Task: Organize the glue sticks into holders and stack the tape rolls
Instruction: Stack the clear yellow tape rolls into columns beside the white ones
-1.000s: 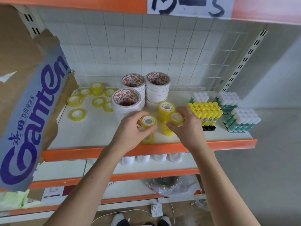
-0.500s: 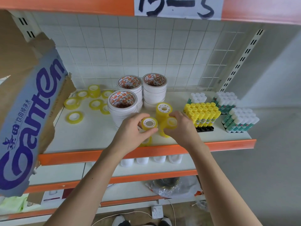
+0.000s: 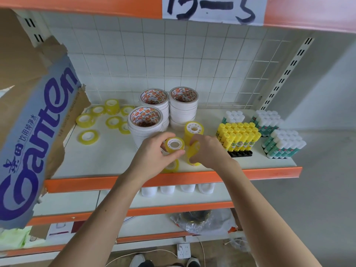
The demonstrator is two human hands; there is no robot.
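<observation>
- Fingers of the left hand [image 3: 154, 153] curl round a small yellow tape roll [image 3: 175, 145], the grip holding it flat with its white core facing up, above the front of the shelf [image 3: 107, 157].
- Directly under that hand, another yellow roll [image 3: 172, 166] lies on the shelf near the orange front edge [image 3: 269, 172], partly hidden.
- The right hand [image 3: 209, 151] wraps its fingers round a short yellow stack [image 3: 193, 154] standing on the shelf, just right of the lifted roll; the grip is closed on the stack's side.
- Just behind the right hand, a taller stack of yellow rolls [image 3: 194, 130] stands upright, white core on top.
- Three stacks of white tape rolls [image 3: 146, 122] with red-printed cores stand behind and left of the hands, touching one another.
- Loose yellow rolls [image 3: 88, 136] lie scattered over the left part of the shelf, well apart from the hands, one of them thicker and standing near the back.
- To the right, yellow glue sticks [image 3: 238, 136] sit upright and tilted back in a black holder [image 3: 240, 154], near the right hand.
- Further right and behind, three clusters of green glue sticks with white caps [image 3: 285, 145] stand in groups.
- A cardboard box [image 3: 34, 120] with blue lettering leans in at the left.
- A paper label [image 3: 212, 10] reading 13-5 hangs on the upper orange beam, and a white wire grid backs the shelf.
</observation>
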